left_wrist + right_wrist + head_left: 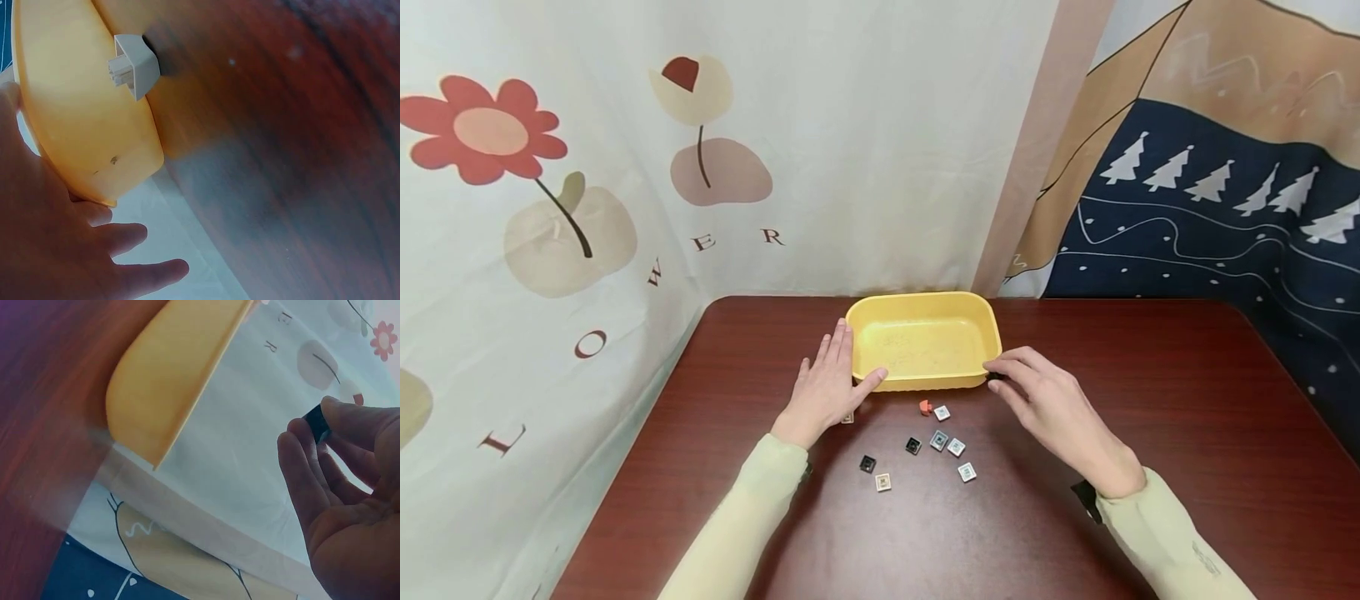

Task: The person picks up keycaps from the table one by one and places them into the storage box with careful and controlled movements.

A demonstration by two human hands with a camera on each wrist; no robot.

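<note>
A yellow plastic tub stands near the back of the table. My left hand, fingers straight, rests against its left rim, thumb over the front corner. At the tub's front right corner, my right hand pinches a black keycap between thumb and fingertips. Loose keycaps lie in front of the tub: an orange-red one beside a white one, a grey one, two black ones and a beige one among them. Another pale keycap sits close by the left hand, partly hidden in the head view.
The dark red-brown table extends on both sides of the tub. Behind it hang a pale curtain with printed flowers and a navy and tan cloth with white trees.
</note>
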